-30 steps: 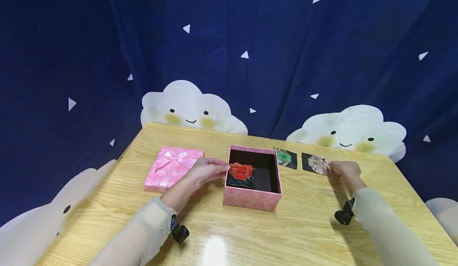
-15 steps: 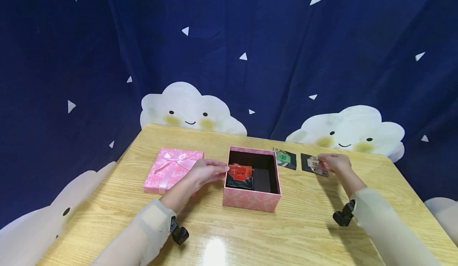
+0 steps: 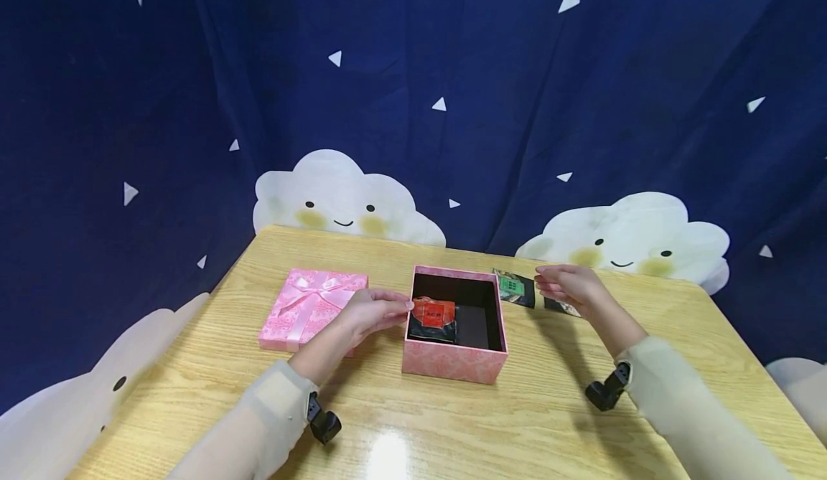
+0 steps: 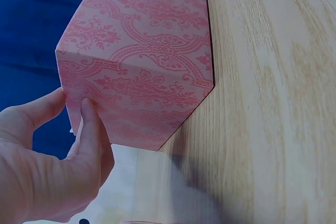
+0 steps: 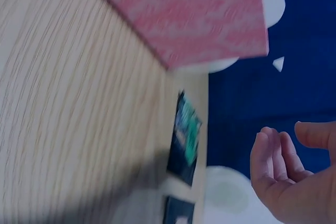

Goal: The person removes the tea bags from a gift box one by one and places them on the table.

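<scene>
My left hand [image 3: 370, 313] pinches the left wall of an open pink patterned gift box [image 3: 452, 362]. In the left wrist view, the thumb lies at the rim and the fingers [image 4: 92, 124] press the outer side. Inside the box, on the left, lies a flat red and black packet [image 3: 433, 316]. Nothing is held by my right hand [image 3: 571, 286], its fingers loosely bent over a black packet with a pale label [image 3: 558, 307] that it partly hides. A green-labelled packet [image 3: 513, 288] lies between that hand and the box, also in the right wrist view.
A pink lid with a ribbon bow [image 3: 315, 300] lies left of the box, partly behind the left forearm. The wooden table [image 3: 478, 430] ends at a dark blue curtain [image 3: 388, 107] with white cloud shapes.
My right hand has moved left from the far end of the pale-labelled packet and now hovers over it, toward the green one. The left hand keeps its place on the box.
</scene>
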Action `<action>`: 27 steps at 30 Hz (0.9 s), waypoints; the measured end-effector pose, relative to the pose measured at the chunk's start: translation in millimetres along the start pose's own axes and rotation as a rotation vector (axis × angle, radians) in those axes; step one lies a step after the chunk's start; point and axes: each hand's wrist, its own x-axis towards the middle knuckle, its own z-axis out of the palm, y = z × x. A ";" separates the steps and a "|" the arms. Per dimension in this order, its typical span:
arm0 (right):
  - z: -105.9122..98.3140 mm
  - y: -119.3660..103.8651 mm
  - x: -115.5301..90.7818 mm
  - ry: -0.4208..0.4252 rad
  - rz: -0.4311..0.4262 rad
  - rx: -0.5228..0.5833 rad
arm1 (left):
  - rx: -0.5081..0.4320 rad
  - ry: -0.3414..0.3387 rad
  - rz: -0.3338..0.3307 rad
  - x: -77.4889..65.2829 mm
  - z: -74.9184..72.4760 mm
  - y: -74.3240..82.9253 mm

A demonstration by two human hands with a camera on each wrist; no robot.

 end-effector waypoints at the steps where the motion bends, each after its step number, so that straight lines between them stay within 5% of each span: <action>1: 3.2 -2.9 -1.1 -0.010 -0.001 -0.002 | -0.002 0.002 -0.001 0.0 -0.1 -0.2; 15: 48.2 -36.8 -15.4 -0.138 -0.039 0.023 | -0.014 -0.004 0.013 0.0 -1.0 -1.8; 27: 76.9 -52.9 -14.9 -0.246 0.077 0.090 | -0.023 -0.009 0.023 2.2 -1.3 -3.1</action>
